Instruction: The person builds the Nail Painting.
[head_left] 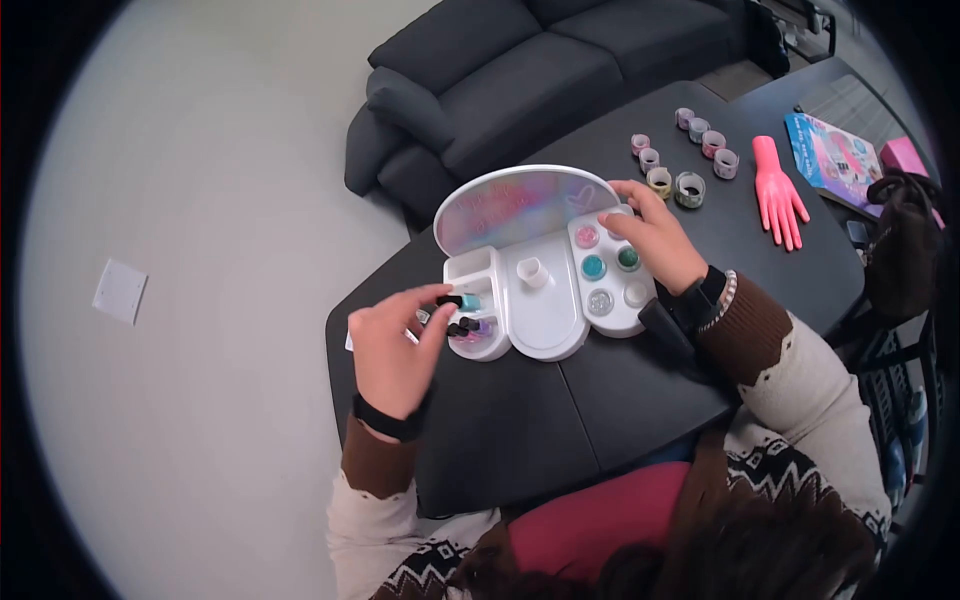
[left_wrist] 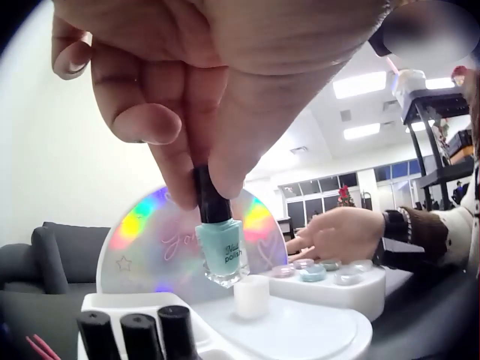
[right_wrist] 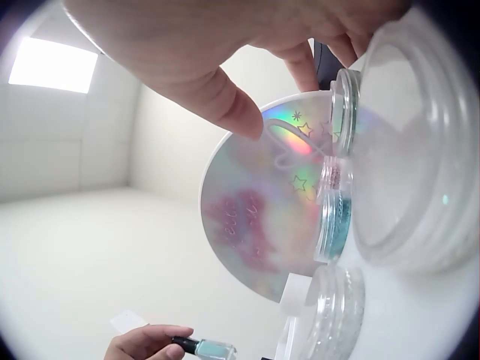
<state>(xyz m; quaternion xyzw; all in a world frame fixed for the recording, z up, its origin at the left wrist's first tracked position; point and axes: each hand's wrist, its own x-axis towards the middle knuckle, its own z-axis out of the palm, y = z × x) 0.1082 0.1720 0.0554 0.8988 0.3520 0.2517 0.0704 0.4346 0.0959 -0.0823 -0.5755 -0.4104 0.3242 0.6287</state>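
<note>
My left hand (head_left: pixel 392 345) pinches the black cap of a teal nail polish bottle (left_wrist: pixel 223 251) between thumb and fingertips. The bottle hangs upright in the left wrist view, over the left section of a white manicure station (head_left: pixel 545 335). Several black-capped polish bottles (left_wrist: pixel 141 336) stand in that section, close below. My right hand (head_left: pixel 662 240) is at the station's right section, thumb over the glitter jars (head_left: pixel 593 267) and fingers by the right end of the iridescent back panel (head_left: pixel 525 205). Its fingers look relaxed. A small white cup-like piece (head_left: pixel 531 272) stands on the middle tray.
Several patterned tape rolls (head_left: pixel 690 188) stand farther back on the dark table (head_left: pixel 500 430). To the right lie a pink model hand (head_left: pixel 778 195), a colourful box (head_left: pixel 838 160) and a dark bag (head_left: pixel 900 235). A grey sofa (head_left: pixel 540 80) is beyond the table.
</note>
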